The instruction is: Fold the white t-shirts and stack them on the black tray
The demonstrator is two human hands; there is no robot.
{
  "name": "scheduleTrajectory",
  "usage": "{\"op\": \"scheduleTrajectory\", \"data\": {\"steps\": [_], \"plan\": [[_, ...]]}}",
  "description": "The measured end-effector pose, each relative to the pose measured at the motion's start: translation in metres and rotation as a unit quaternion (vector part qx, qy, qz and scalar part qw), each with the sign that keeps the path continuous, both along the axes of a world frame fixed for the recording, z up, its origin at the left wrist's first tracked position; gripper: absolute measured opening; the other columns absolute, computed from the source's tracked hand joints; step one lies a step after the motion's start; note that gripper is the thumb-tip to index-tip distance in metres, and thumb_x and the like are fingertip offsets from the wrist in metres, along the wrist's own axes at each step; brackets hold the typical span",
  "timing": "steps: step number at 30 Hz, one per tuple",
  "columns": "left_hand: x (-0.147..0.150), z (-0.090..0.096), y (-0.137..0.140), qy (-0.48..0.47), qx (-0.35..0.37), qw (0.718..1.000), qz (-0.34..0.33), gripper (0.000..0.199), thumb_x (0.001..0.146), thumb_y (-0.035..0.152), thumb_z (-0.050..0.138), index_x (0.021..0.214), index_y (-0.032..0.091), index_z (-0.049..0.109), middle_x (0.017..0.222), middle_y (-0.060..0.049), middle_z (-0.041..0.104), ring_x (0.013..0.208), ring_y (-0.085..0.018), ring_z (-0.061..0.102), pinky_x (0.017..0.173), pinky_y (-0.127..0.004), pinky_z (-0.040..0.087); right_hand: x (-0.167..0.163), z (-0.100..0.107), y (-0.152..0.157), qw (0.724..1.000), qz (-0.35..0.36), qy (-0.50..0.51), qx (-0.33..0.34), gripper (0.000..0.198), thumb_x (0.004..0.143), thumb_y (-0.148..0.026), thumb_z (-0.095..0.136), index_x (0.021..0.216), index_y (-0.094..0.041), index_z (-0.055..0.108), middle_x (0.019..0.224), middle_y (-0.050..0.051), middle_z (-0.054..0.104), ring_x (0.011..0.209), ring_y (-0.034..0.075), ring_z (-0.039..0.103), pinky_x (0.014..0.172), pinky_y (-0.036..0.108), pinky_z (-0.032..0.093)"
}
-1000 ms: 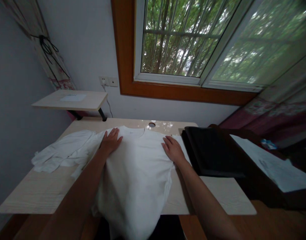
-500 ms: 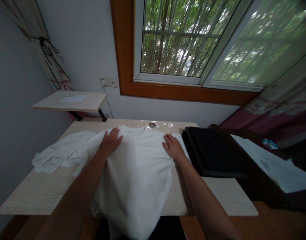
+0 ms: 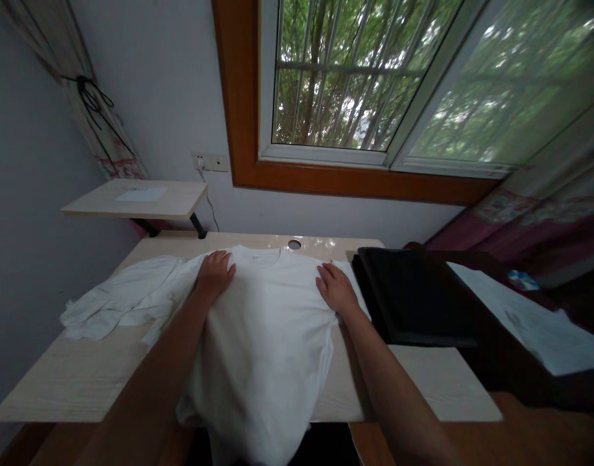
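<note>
A white T-shirt (image 3: pixel 267 323) is spread over the desk, its neckline toward the far edge and its lower part hanging over the near edge. My left hand (image 3: pixel 216 277) lies open on the shirt's left shoulder, fingers fairly flat. On the opposite shoulder rests my right hand (image 3: pixel 336 287), also open, palm down with its fingers stretched out. Neither hand grips the cloth. Beside my left arm is a crumpled pile of white cloth (image 3: pixel 126 291), partly meeting the shirt's left sleeve.
A flat black stack (image 3: pixel 416 294) lies right of the shirt on the pale wooden desk (image 3: pixel 58 382). At the back left a small raised shelf (image 3: pixel 180 197) carries a paper. Farther right, a dark surface holds a white sheet (image 3: pixel 534 320). A window (image 3: pixel 345 84) is behind.
Both hands stay on the shirt's shoulders. The fingers of my left hand have drawn slightly closer together. The shirt lies almost as before, and the camera view has shifted slightly.
</note>
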State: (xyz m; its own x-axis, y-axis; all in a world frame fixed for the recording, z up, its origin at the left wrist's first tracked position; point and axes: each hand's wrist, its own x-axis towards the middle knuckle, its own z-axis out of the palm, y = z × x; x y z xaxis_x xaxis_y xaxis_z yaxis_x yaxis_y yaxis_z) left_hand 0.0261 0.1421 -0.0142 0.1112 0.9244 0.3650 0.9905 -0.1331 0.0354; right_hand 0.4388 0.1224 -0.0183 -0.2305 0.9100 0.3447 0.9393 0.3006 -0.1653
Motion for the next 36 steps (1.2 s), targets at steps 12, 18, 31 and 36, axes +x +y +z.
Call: {"op": "scheduleTrajectory", "data": {"steps": [12, 18, 31, 36], "plan": [[0.0, 0.008, -0.012, -0.012, 0.038, 0.999, 0.008, 0.028, 0.093, 0.018, 0.043, 0.103, 0.018, 0.069, 0.106, -0.013, 0.068, 0.104, -0.029, 0.057, 0.097, -0.043, 0.045, 0.002, 0.002, -0.005, 0.999, -0.024, 0.027, 0.023, 0.042, 0.098, -0.033, 0.046, 0.135, -0.021, 0.064, 0.136, 0.012, 0.06, 0.126, 0.03, 0.052, 0.11, 0.047, 0.044], [0.005, 0.01, -0.032, -0.029, 0.014, 0.999, 0.003, 0.035, 0.094, 0.022, 0.044, 0.121, 0.017, 0.067, 0.126, -0.012, 0.067, 0.117, -0.029, 0.057, 0.103, -0.044, 0.046, 0.006, -0.001, -0.01, 0.999, -0.007, 0.033, 0.01, 0.044, 0.099, -0.033, 0.046, 0.136, -0.016, 0.062, 0.142, 0.013, 0.058, 0.132, 0.028, 0.051, 0.117, 0.044, 0.04], [-0.015, 0.006, -0.098, -0.099, -0.004, 0.987, -0.123, 0.026, 0.098, 0.03, 0.047, 0.106, 0.02, 0.07, 0.109, -0.01, 0.067, 0.106, -0.025, 0.06, 0.1, -0.044, 0.051, 0.034, -0.016, -0.045, 0.99, 0.083, 0.115, 0.005, 0.039, 0.1, -0.035, 0.049, 0.132, -0.022, 0.066, 0.146, 0.012, 0.056, 0.139, 0.03, 0.048, 0.117, 0.052, 0.041], [-0.018, 0.021, -0.14, -0.028, -0.042, 0.99, -0.134, 0.027, 0.1, 0.029, 0.044, 0.1, 0.02, 0.07, 0.101, -0.009, 0.07, 0.096, -0.026, 0.062, 0.093, -0.045, 0.051, 0.031, -0.009, -0.068, 0.981, 0.085, 0.173, -0.001, 0.033, 0.099, -0.032, 0.051, 0.126, -0.025, 0.069, 0.141, 0.011, 0.058, 0.136, 0.03, 0.049, 0.115, 0.053, 0.043]]}}
